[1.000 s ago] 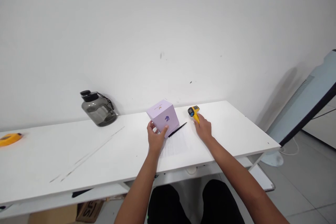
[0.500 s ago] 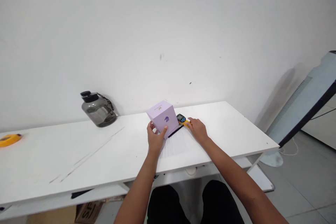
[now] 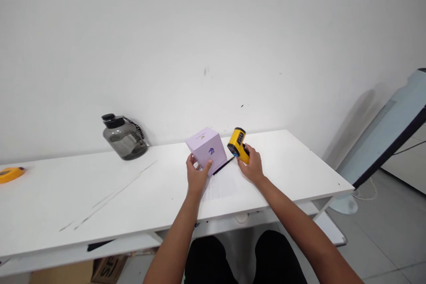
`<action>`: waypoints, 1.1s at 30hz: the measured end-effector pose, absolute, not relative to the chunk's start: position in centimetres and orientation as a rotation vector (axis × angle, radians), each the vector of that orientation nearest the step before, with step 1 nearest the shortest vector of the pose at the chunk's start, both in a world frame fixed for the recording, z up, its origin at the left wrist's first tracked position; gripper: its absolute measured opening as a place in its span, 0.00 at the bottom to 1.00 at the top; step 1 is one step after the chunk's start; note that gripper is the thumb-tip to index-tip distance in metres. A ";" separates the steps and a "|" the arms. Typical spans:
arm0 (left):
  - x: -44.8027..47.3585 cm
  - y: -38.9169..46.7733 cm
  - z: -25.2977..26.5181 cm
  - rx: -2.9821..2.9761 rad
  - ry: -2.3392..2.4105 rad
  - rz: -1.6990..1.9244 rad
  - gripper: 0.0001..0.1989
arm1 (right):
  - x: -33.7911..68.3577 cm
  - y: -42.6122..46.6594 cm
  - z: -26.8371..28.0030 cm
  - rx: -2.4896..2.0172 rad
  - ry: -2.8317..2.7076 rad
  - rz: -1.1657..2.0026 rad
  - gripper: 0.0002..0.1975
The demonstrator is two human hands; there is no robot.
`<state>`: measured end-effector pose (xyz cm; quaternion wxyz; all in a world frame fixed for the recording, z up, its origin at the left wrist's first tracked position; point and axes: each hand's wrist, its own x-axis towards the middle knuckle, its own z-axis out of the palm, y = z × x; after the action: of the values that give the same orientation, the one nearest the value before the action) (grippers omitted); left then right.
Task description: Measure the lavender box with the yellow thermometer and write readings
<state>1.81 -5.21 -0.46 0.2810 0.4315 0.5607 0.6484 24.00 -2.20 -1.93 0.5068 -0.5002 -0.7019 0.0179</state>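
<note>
My left hand (image 3: 197,173) grips the near left side of a lilac box (image 3: 211,153), thumb on its front face with the purple logo. The box rests on the table over a printed sheet of paper (image 3: 221,186). To the right of the box, my right hand (image 3: 251,165) is closed round the handle of a yellow and black infrared thermometer (image 3: 238,141), held up with its printed side showing. A thin black pen-like stick (image 3: 223,166) lies between the box and my right hand.
On the white table (image 3: 133,204), a grey jug-like bottle (image 3: 124,138) with a black cap stands at the back left. A yellow tape measure (image 3: 11,175) lies at the far left. A pale tower-shaped appliance (image 3: 379,142) stands beyond the table's right end.
My right hand has raised and turned the infrared thermometer, so its side shows instead of its screen. My left hand and the lilac box have stayed in place.
</note>
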 end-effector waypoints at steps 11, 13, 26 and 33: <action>1.6 -4.7 -1.0 1.186 1.470 1.764 0.43 | 19.3 -6.4 -1.1 -0.892 -1.552 1.033 0.21; 1.5 -4.6 -1.2 1.185 1.444 1.778 0.42 | 18.5 -7.1 -1.1 -0.821 -1.671 1.069 0.22; 1.3 -4.5 -1.6 1.233 1.422 1.746 0.42 | 18.2 -6.3 -2.1 -0.855 -1.639 1.136 0.19; 1.2 -4.5 -1.6 1.273 1.440 1.715 0.43 | 18.1 -6.1 -2.6 -0.847 -1.585 1.207 0.19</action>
<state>1.15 -4.54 -1.64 0.2792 0.4744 0.5368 0.6394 18.10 -6.12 -2.56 0.4693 -0.3456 -0.6464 0.4924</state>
